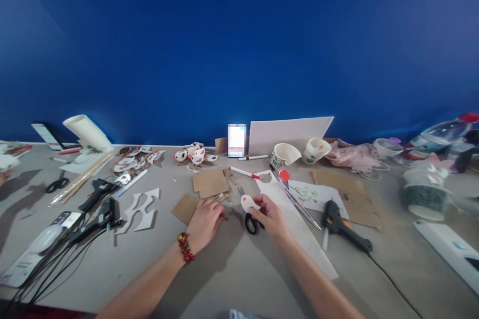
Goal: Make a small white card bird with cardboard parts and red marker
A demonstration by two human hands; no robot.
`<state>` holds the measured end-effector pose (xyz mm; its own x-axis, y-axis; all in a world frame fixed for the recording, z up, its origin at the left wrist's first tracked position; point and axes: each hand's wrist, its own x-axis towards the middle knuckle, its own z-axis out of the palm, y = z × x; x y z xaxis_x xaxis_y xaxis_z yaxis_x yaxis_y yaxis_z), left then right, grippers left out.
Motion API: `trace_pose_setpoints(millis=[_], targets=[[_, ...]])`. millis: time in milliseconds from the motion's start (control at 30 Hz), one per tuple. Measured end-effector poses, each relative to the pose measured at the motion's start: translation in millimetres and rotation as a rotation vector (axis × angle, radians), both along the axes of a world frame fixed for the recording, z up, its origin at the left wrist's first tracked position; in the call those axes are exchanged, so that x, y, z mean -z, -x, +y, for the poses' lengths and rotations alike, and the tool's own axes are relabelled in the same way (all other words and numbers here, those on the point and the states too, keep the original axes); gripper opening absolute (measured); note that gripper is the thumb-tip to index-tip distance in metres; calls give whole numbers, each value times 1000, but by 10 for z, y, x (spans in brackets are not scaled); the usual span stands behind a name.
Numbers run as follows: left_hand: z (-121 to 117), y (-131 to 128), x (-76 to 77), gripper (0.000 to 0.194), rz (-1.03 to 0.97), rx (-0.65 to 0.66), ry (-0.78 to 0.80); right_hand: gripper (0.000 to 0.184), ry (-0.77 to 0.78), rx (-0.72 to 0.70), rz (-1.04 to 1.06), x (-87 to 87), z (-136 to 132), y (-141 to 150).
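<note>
My right hand [271, 217] pinches a white teardrop-shaped paper cutout [247, 203] that bears a red dot. Below the cutout, scissors with black handles [251, 224] lie on the table, partly covered by that hand. My left hand [205, 222], with a red bead bracelet at the wrist, rests on the table with curled fingers pressed together; anything inside them is hidden. It lies against a small brown cardboard square [184, 208]. Just beyond it are a larger cardboard piece [210, 183] and several thin cardboard strips [225, 195].
Finished-looking white bird cutouts [195, 153] stand near the blue wall. Glue guns lie left [98, 220] and right [344, 229], with trailing cords. A red marker [244, 173], cut paper cups [285, 154], white paper scraps [144, 209] and a phone [237, 140] are around.
</note>
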<state>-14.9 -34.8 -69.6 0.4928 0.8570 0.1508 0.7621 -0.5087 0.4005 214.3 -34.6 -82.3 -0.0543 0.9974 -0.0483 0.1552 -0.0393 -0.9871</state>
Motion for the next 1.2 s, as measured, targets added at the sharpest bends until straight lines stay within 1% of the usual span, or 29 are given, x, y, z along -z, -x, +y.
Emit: trace_pose_setpoints(millis=[133,267,367,433,533,667,767,867,967,1067,1133,1200], targets=[[-1,41,-48,11,-106,5,45,22,-51,-33,-162,27,-11,28],[-9,77,-189,16,-263,35,36,20,-65,-78,-312,5,-65,72],[2,105,-257,16,-311,38,6,21,-59,-109,-365,-10,-98,89],[25,130,-249,14,-289,-9,1,20,-66,-123,-397,-13,-104,86],[74,176,-186,12,-253,-95,45,18,-77,-144,-445,-25,-100,77],[139,258,-147,14,-231,-126,89,18,-70,-164,-494,-81,-103,78],[178,329,-193,13,-136,-153,91,19,-70,-173,-501,-133,-117,83],[212,380,-276,16,-64,-161,86,20,-64,-191,-498,-175,-131,85],[247,403,-376,22,-71,-188,42,20,-61,-206,-510,-204,-137,84],[277,404,-456,21,-97,-198,20,19,-47,-208,-530,-226,-136,79],[283,393,-469,17,-79,-188,18,19,-50,-203,-538,-234,-135,76],[274,374,-434,14,-25,-157,24,19,-65,-199,-532,-234,-132,73]])
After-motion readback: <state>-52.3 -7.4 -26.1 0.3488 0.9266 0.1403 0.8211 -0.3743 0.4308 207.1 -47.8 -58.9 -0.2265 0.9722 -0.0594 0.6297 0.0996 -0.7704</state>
